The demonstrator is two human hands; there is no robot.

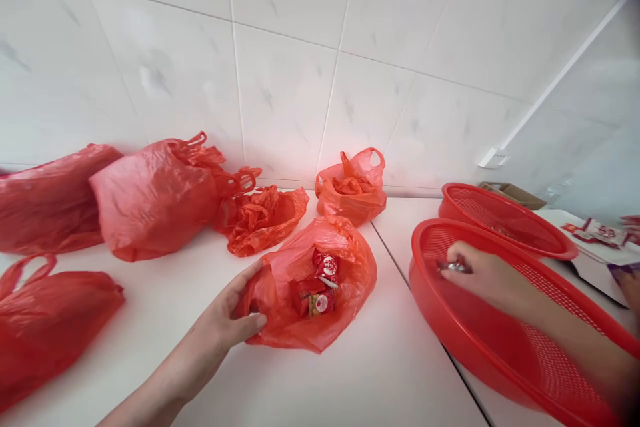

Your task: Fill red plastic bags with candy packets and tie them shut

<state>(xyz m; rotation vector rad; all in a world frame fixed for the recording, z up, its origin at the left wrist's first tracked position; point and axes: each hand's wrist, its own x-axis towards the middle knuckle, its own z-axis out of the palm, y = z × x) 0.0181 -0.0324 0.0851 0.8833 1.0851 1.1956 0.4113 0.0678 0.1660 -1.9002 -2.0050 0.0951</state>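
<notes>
With our left hand (pixel 235 313) pinching the open red bag (pixel 350 243) at its nine o'clock edge, we would do well to grip lightly, so the thin plastic gapes without tearing or tipping the small packets (pixel 327 268) inside. Our right hand (pixel 475 263) pinches a shiny silver item (pixel 457 267) within the red basket (pixel 425 293); a high lift should clear the rim. The bag lies at three o'clock from our left hand, nine from our right.
</notes>
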